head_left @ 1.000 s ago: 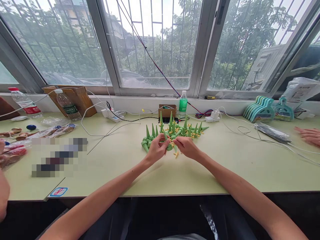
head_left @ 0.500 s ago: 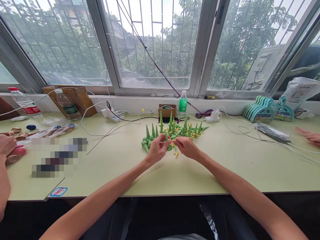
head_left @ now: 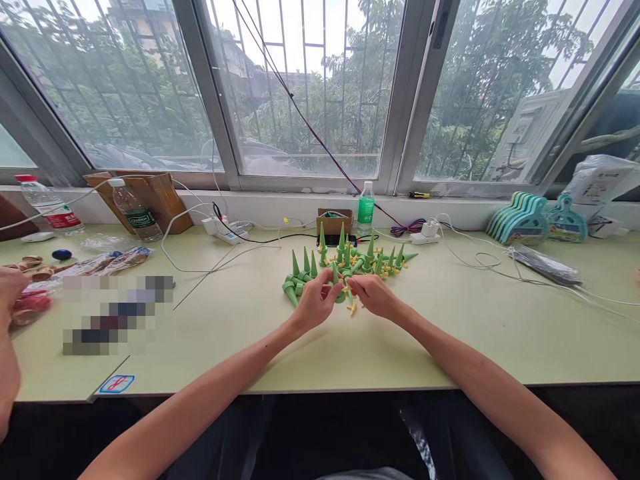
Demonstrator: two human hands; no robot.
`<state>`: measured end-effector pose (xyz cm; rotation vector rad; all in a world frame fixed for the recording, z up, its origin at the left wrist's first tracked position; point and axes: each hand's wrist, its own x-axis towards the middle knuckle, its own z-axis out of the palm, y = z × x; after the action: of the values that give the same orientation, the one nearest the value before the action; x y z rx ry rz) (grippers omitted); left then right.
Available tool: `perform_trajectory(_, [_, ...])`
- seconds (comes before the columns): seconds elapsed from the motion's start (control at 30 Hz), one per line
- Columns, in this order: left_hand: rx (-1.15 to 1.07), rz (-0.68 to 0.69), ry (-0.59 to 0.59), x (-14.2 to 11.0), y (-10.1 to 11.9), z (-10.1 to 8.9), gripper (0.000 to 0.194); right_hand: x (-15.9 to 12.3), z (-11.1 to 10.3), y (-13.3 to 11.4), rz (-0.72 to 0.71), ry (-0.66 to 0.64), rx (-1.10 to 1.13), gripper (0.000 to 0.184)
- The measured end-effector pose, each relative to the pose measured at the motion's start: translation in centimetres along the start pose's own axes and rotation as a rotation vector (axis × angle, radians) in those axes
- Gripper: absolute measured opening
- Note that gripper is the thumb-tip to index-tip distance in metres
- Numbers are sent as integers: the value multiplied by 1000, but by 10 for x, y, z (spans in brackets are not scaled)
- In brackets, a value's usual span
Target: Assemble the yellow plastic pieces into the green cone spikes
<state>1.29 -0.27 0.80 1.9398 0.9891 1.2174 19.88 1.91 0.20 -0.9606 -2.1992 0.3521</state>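
My left hand (head_left: 319, 299) is closed on a green plant watering spike (head_left: 335, 273), its pointed tip up and its wide end near the table. Close beside it, my right hand (head_left: 371, 292) pinches at a small yellow valve piece (head_left: 347, 289) next to the spike; the fingers partly hide it, and whether it touches the spike I cannot tell. Another yellow valve (head_left: 352, 309) lies on the table just below the hands. Behind them spreads a group of green spikes (head_left: 370, 257), several upright, others lying down, many with yellow valves on or around them.
At the back stand a small cardboard box (head_left: 327, 223) and a green-labelled bottle (head_left: 366, 208). White cables (head_left: 493, 261) cross the table on the right, near teal hangers (head_left: 523, 217). A co-worker's hand (head_left: 11, 287) is at the left edge beside wrapped items (head_left: 117, 260).
My hands stay nearly in place; the green spike and the yellow piece between them have shifted slightly. A co-worker's hand at the right edge has almost left view.
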Motion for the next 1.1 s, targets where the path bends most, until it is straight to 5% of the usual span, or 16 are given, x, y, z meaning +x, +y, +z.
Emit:
perform_trajectory(0.33, [-84,-61,81,3,-1,1,27,0,0,-5,-9,16,15,38])
perform_trajectory(1.1, [-11,-7,45,2,-4,2,26,0,2,-5,-5,40,-13,42])
